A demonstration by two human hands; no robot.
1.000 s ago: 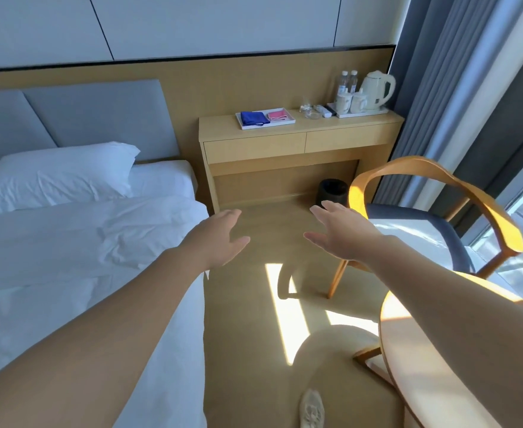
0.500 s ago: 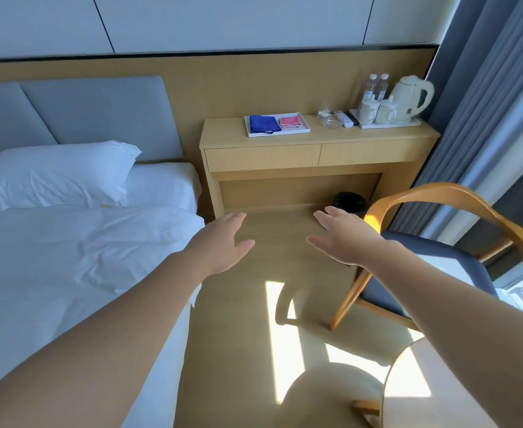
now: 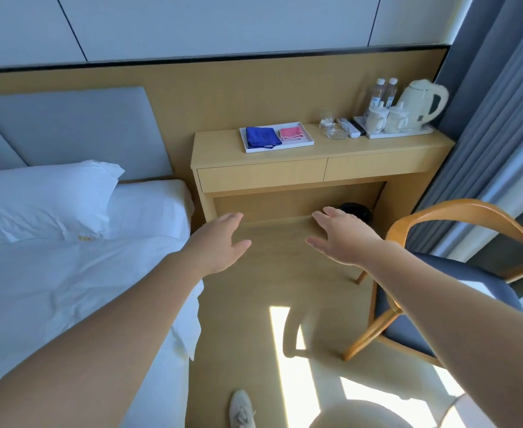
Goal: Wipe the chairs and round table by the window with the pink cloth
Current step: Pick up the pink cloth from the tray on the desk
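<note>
On the desk (image 3: 377, 146), left half: pink cloth (image 3: 291, 133) in white tray (image 3: 308, 138), just right of blue cloth (image 3: 261, 137) | our left hand (image 3: 220, 245) and right hand (image 3: 343, 239) hover apart, fingers straight, together, holding nothing | chair (image 3: 457, 208) at our right

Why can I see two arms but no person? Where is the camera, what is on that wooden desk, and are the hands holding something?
There is no robot here. A person wears a camera on their head, so you see what they see, looking forward and down. That is why only their arms show. The left hand and right hand are stretched out above the floor with straight fingers, holding nothing. On the wooden desk lies a white tray with a folded blue cloth and, beside it, the pink cloth meant for wiping. Farther right stand a pale kettle, two water bottles and two cups. A bed is on the left, and a wooden chair with a dark seat is on the right.
</note>
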